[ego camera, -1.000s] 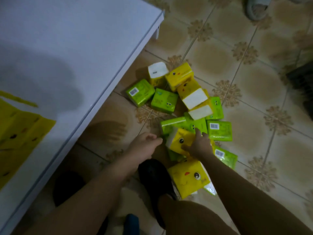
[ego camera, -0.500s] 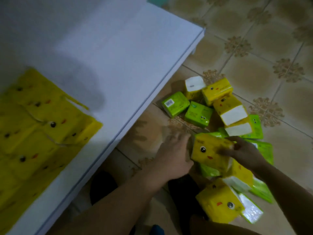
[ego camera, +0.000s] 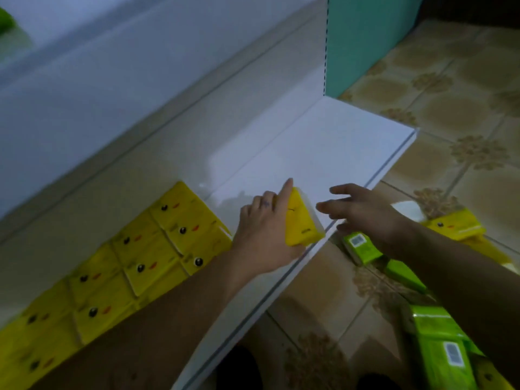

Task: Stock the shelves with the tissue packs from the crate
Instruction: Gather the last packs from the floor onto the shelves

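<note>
The left hand (ego camera: 263,235) grips a yellow tissue pack (ego camera: 302,220) over the front part of the white shelf (ego camera: 323,144), its forefinger stretched along the pack's upper edge and the other fingers curled behind it; the pack stands tilted on its edge, its white end facing right. Whether it touches the shelf surface cannot be told. The right hand (ego camera: 363,213) hovers just beside the pack on its right, fingers spread and empty, not touching it, above the shelf's front lip.

To the left of the held pack, a block of yellow packs (ego camera: 135,260) with small cartoon faces lies flat on the same shelf, set close together in rows that run toward the lower left corner. The stretch of shelf to the right is bare up to a teal upright panel (ego camera: 363,43).

On the patterned tile floor (ego camera: 455,88) below the right forearm lie loose green packs (ego camera: 361,247) with barcode labels, and another yellow pack (ego camera: 453,225) rests just beyond the wrist. More green packs (ego camera: 439,347) crowd the lower right corner
</note>
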`<state>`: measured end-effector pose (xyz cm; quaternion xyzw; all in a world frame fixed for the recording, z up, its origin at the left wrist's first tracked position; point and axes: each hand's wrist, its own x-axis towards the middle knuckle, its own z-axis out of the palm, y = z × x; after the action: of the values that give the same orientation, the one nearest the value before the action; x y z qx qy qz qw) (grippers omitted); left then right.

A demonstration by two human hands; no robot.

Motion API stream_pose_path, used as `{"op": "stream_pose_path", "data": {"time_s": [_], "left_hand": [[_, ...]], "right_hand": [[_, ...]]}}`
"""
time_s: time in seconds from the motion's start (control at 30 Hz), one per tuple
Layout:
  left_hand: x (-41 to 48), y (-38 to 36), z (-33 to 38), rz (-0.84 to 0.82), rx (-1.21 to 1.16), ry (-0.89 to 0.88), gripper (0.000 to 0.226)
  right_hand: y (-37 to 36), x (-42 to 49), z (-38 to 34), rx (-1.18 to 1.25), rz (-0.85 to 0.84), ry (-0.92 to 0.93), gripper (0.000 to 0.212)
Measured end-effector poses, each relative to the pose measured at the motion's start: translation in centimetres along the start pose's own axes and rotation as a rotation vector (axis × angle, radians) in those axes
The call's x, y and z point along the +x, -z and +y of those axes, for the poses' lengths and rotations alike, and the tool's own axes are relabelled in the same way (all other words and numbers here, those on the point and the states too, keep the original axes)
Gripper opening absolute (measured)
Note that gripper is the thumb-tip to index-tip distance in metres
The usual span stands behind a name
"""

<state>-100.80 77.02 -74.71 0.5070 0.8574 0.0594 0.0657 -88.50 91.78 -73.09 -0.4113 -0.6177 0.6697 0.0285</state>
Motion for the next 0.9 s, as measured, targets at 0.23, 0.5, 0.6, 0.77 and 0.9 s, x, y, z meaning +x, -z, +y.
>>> {"op": "stream_pose_path", "data": {"time_s": [0.23, 0.5, 0.6, 0.77, 0.9], "left_hand": [[9.4, -3.9, -7.5, -0.094, 0.004, 0.121, 0.095], [12.5, -9.6, -13.4, -0.386, 0.589, 0.282, 0.070], [12.5, -10.4, -12.8, -0.478, 0.646, 0.267, 0.063], [12.1, -9.3, -13.8, -0.583, 0.586, 0.441, 0.073], [10.6, -9.9, -9.4, -0.498, 0.568, 0.339, 0.073]], "right_hand": [[-1.9, 5.3, 5.6, 0.137, 0.061, -0.108, 0.036], [1.7, 9.3, 10.2, 0.166, 0.115, -0.153, 0.030], [2.4, 9.2, 10.3, 0.187, 0.129, -0.146, 0.022], [2.4, 8.3, 11.4, -0.010, -0.002, -0.161, 0.015], [3.9, 7.6, 13.0, -0.325, 0.006, -0.128, 0.015]]}}
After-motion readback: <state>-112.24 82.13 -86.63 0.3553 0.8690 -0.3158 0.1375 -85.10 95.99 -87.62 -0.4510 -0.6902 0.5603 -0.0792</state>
